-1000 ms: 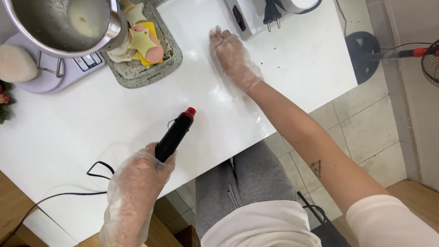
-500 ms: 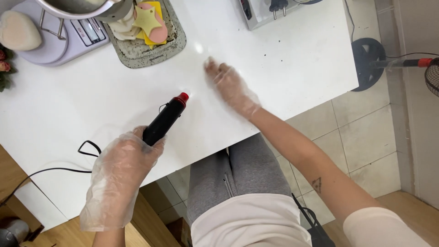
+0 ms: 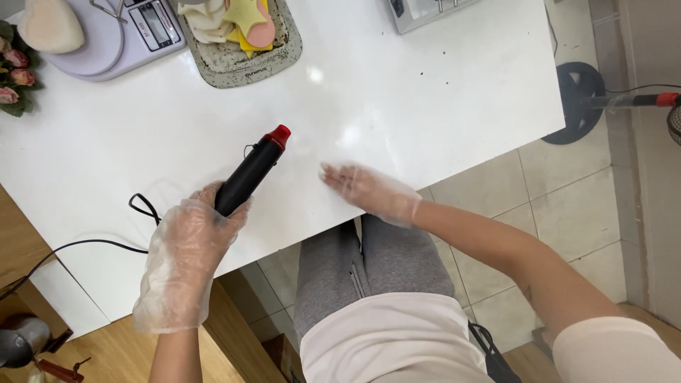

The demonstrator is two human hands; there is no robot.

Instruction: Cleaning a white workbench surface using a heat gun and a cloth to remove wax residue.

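The black heat tool with a red nozzle (image 3: pixel 252 174) lay angled over the white bench (image 3: pixel 440 99), its rear clasped in my left hand (image 3: pixel 186 248), grip closed round the handle, cord (image 3: pixel 106 245) trailing off the edge. My right hand (image 3: pixel 369 191) had slid back from mid-bench toward the near edge since a second ago, grip open and flat, holding nothing. Tray of pastel shapes (image 3: pixel 234 60) and scale (image 3: pixel 120 35) sat beyond.

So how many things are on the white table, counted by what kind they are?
Black heat tool with a red tip, held in the left hand: 1
Lilac kitchen scale: 1
Speckled grey tray of pale and yellow shapes: 1
Cream heart-shaped block: 1
Silver appliance: 1
Total: 5
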